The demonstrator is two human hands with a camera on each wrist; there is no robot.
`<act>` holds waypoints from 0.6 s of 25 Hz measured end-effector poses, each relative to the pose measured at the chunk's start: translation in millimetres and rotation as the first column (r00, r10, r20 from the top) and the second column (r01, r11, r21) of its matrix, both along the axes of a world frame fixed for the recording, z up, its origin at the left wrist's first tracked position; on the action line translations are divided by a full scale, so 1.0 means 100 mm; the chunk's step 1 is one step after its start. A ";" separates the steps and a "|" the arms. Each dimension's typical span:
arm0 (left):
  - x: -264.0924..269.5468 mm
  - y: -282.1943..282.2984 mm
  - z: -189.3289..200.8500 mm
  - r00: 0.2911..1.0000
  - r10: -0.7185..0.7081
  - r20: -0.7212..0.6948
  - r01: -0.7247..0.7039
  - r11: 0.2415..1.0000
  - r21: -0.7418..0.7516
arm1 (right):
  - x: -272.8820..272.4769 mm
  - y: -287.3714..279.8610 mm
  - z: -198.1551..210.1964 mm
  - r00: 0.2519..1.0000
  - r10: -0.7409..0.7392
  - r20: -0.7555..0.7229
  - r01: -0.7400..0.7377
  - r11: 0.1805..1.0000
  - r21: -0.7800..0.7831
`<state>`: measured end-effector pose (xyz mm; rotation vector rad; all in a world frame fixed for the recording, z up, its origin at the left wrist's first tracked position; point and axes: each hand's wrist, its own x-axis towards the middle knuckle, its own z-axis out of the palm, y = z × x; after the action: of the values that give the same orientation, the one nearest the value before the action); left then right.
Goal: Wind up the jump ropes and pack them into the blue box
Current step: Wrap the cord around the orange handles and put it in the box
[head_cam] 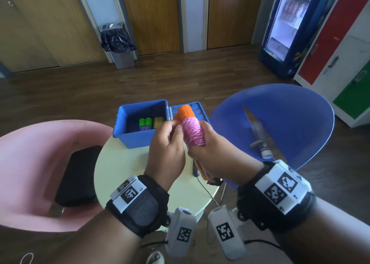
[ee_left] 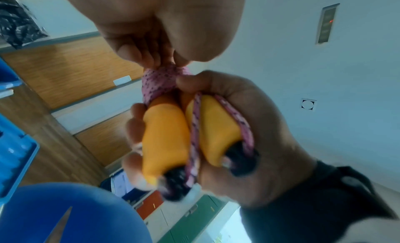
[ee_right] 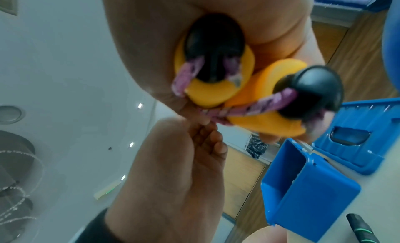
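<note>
Above the round table (head_cam: 124,163), my right hand (head_cam: 208,141) grips a jump rope's two orange handles (head_cam: 185,112) held side by side. A pink speckled rope (head_cam: 193,131) is coiled tightly round them. My left hand (head_cam: 175,132) pinches the rope at the coil's left side. In the left wrist view its fingers (ee_left: 138,55) nip the pink rope (ee_left: 160,79) above the handles (ee_left: 164,140). The right wrist view shows the handles' black end caps (ee_right: 318,91). The open blue box (head_cam: 138,141) stands behind, holding a green-handled rope (head_cam: 145,122) and a yellow bundle (head_cam: 159,122).
The box lid (head_cam: 197,111) lies open to the right. A pink chair (head_cam: 30,163) with a black pouch (head_cam: 78,175) is at the left. A blue chair (head_cam: 290,119) with a long grey tool (head_cam: 258,131) is at the right. A dark pen-like item (head_cam: 195,169) lies on the table.
</note>
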<state>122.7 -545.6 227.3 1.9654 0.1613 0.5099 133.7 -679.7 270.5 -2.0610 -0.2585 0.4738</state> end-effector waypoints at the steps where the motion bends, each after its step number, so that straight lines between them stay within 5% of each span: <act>1: -0.01 0.02 0.03 1.000 0.000 0.021 -0.001 0.999 0.043 | 0.01 -0.02 0.00 1.000 0.002 -0.029 -0.001 1.000 0.018; 4: 0.03 0.13 0.12 0.999 -0.024 0.037 0.018 0.986 0.168 | 0.02 -0.07 0.00 0.993 0.018 -0.119 -0.005 0.994 0.113; 9: 0.04 0.16 0.19 0.989 -0.043 -0.143 -0.001 0.954 -0.300 | 0.00 -0.04 -0.03 0.955 0.052 -0.291 0.040 0.953 0.301; 12: -0.01 0.13 0.10 0.997 0.067 0.031 -0.066 0.997 -0.041 | -0.01 0.01 -0.05 0.933 0.051 -0.357 0.084 0.933 0.351; 15: -0.07 0.08 0.01 0.984 0.022 0.174 -0.075 0.949 0.305 | -0.02 0.04 -0.06 0.934 0.041 -0.356 0.103 0.920 0.378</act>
<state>115.6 -537.7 227.9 2.2159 0.0218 0.7700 132.1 -676.1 264.5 -1.5511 -0.0893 0.7071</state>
